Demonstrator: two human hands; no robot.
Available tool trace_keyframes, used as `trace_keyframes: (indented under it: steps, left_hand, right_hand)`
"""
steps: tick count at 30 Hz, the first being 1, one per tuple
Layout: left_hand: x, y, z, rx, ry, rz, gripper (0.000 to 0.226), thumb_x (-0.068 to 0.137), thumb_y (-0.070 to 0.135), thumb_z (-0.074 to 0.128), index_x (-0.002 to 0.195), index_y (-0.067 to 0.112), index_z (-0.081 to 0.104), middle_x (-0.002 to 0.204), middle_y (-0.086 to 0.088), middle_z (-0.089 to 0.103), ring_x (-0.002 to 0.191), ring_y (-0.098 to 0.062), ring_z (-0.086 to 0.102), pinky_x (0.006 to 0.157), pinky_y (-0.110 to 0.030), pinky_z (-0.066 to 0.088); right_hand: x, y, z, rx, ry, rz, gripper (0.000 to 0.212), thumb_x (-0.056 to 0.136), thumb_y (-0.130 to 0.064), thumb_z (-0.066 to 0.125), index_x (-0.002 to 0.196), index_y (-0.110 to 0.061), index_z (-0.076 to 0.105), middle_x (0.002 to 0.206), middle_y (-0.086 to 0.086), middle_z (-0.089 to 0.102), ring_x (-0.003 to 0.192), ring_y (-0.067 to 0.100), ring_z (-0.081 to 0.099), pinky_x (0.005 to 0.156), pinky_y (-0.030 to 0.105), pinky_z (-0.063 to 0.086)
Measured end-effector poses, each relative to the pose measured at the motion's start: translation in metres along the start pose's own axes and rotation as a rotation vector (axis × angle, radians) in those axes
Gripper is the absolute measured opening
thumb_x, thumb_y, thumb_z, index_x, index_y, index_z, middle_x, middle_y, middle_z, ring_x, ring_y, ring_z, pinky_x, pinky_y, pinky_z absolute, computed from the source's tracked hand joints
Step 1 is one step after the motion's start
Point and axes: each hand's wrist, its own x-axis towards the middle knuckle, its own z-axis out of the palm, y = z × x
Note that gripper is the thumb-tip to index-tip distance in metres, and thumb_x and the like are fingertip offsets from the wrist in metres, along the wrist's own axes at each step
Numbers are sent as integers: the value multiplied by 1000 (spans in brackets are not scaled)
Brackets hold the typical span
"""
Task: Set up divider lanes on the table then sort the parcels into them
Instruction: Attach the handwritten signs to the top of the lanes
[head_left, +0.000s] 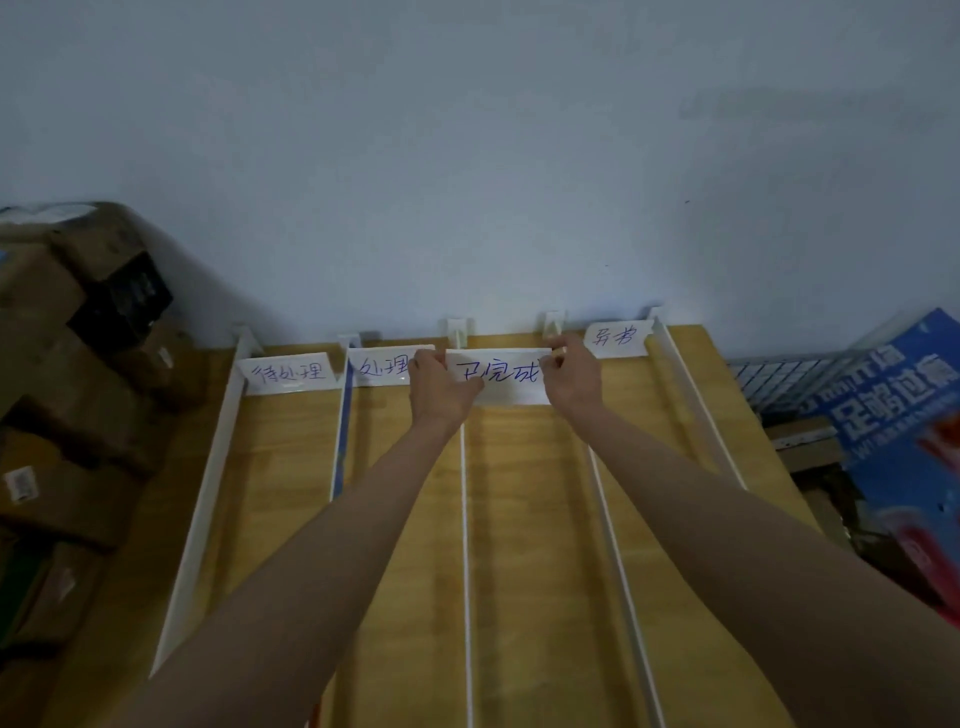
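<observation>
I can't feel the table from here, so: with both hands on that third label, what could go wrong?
1. The label is held at its ends by the left hand and right hand; it may end up crooked or overlapping the neighbouring label.
2. Either forearm could nudge the thin white dividers lying right beneath them.

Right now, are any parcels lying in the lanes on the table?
No: the lanes show only bare wood, and the parcels sit stacked off to the left.
</observation>
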Motion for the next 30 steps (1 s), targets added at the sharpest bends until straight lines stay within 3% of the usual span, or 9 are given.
trace_keyframes:
  steps: [6, 9, 13, 20, 24, 28, 30]
  left_hand:
    - [11, 7, 59, -132, 24, -65, 40, 80, 10, 75, 110, 6, 48, 116, -12, 53, 96, -20, 54, 76, -25, 40]
    - [21, 4, 74, -160, 27, -75, 38, 81, 8, 74, 107, 9, 46, 114, -11, 54, 93, -17, 52, 76, -23, 38]
    - [49, -7, 93, -165, -4, -90, 43, 83, 9, 72, 119, 7, 50, 120, -8, 56, 101, -13, 51, 81, -21, 37]
    - [107, -31, 113, -77, -35, -60, 55, 83, 9, 72, 133, 6, 49, 129, -5, 53, 108, -12, 50, 82, -18, 37]
    - [130, -45, 125, -55, -59, -69, 54, 82, 7, 72, 130, 7, 49, 125, -5, 56, 101, -10, 50, 79, -17, 38]
    - [145, -61, 138, -31, -78, -58, 62, 79, 5, 74, 134, 8, 45, 125, -9, 57, 106, -15, 52, 85, -24, 41]
    - [150, -66, 143, -14, -86, -60, 65, 78, 7, 75, 135, 9, 44, 125, -8, 57, 110, -19, 54, 90, -30, 45]
  right_hand:
    - [38, 42, -15, 170, -3, 113, 24, 93, 0, 55, 116, -2, 51, 109, 18, 65, 101, 31, 62, 88, 38, 50]
    - [52, 57, -11, 191, -9, 135, 21, 91, 2, 54, 112, -2, 54, 109, 17, 65, 95, 25, 60, 81, 33, 50]
    - [76, 71, 0, 217, -47, 139, 32, 87, 8, 47, 116, -3, 56, 111, 13, 64, 91, 19, 56, 82, 35, 49]
    - [123, 93, 34, 206, -146, 152, 39, 88, 7, 47, 123, -9, 56, 116, 5, 61, 95, 13, 54, 66, 8, 42]
    - [140, 106, 57, 200, -154, 129, 42, 87, 9, 50, 127, -4, 52, 123, 12, 60, 99, 16, 55, 76, 16, 44]
    - [148, 114, 70, 162, -210, 112, 50, 89, 10, 49, 136, -4, 45, 129, 14, 56, 112, 22, 55, 95, 33, 48]
    - [151, 118, 75, 146, -224, 99, 51, 89, 11, 49, 137, -3, 44, 131, 15, 55, 117, 26, 55, 95, 32, 46]
